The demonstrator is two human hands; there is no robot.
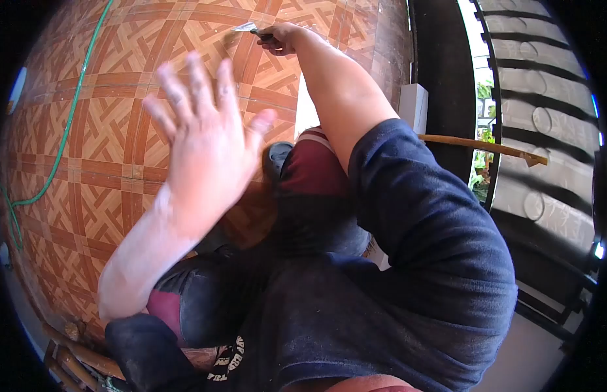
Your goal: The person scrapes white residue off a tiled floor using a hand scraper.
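Observation:
My left hand (208, 153) is raised in front of me with fingers spread, holding nothing. Pale dust or powder coats its wrist and forearm. At the far end of my outstretched right arm, my right hand (280, 40) is closed around the dark handle of a putty knife (244, 27). Its light metal blade points left, close over the patterned brown floor (153, 46). Between my right forearm and the floor, a white strip (306, 104) shows in part.
A green hose (69, 127) curves along the left of the floor. To the right are a white block (414, 106), a wooden stick (483, 144) and a dark-framed opening with slatted shadows beyond. Bent wooden poles (78, 353) lie at lower left. My knees are bent below me.

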